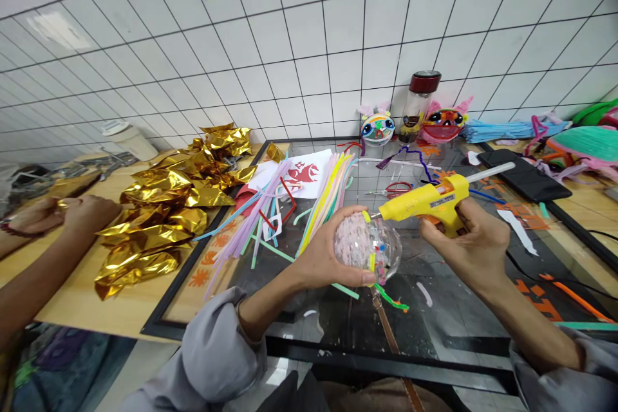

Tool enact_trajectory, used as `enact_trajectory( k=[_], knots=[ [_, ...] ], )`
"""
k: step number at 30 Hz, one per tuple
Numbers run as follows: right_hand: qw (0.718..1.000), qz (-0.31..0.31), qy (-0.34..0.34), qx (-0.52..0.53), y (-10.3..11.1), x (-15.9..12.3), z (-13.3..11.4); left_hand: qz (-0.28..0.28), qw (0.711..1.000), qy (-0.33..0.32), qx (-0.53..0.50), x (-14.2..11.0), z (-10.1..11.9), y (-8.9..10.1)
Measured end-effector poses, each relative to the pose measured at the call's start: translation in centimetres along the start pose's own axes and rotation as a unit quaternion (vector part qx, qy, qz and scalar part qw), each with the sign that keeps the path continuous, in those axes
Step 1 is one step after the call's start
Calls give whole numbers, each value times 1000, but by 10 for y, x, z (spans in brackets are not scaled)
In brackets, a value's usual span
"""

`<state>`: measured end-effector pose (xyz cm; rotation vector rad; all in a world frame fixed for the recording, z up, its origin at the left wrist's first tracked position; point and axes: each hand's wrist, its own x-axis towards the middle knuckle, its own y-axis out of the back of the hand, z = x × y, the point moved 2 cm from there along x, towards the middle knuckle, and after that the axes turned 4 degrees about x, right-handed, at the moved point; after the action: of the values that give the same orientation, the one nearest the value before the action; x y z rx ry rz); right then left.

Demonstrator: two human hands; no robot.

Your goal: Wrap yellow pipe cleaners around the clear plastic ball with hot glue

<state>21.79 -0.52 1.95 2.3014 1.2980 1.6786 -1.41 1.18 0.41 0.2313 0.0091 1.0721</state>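
In my left hand [321, 254] is a clear plastic ball [393, 244], partly covered with pale pink fuzzy strands and bearing small yellow pieces. My right hand [470, 244] grips a yellow hot glue gun [425, 203] by its handle, a glue stick [495, 172] poking out of its back. The nozzle points at a yellow piece on the ball's upper side; whether it touches I cannot tell. Below the ball hangs a green and orange pipe cleaner [393, 299]. What lies inside the ball is only partly visible, with small coloured bits showing.
Pastel pipe cleaners [323, 206] and scissors [393, 190] lie behind the ball. Gold foil pieces [159, 206] cover the left, beside a co-worker's hands [72, 215]. Along the wall stand a glass bottle [415, 109] and two decorated balls [377, 129]. A phone [526, 174] lies right.
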Motion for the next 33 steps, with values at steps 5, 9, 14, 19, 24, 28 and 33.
enact_trajectory(
  k=[5,9,14,19,24,28,33],
  knots=[
    [1000,0,4,-2,1,0,0,0,1000,7,-9,0,0,0],
    [1000,6,14,-9,1,0,-1,-1,1000,1,-4,1,0,0],
    [1000,0,7,1,1,1,-1,0,1000,-6,3,1,0,0],
    [1000,-11,-6,7,0,0,1,1,1000,-5,7,1,-1,0],
    [1000,-12,0,22,1,0,0,7,1000,0,4,1,-1,1],
    [999,-21,-19,19,1,0,1,-1,999,15,-28,2,-3,0],
    [999,-17,-30,7,2,2,0,-6,1000,-8,-17,1,-3,-1]
  ],
)
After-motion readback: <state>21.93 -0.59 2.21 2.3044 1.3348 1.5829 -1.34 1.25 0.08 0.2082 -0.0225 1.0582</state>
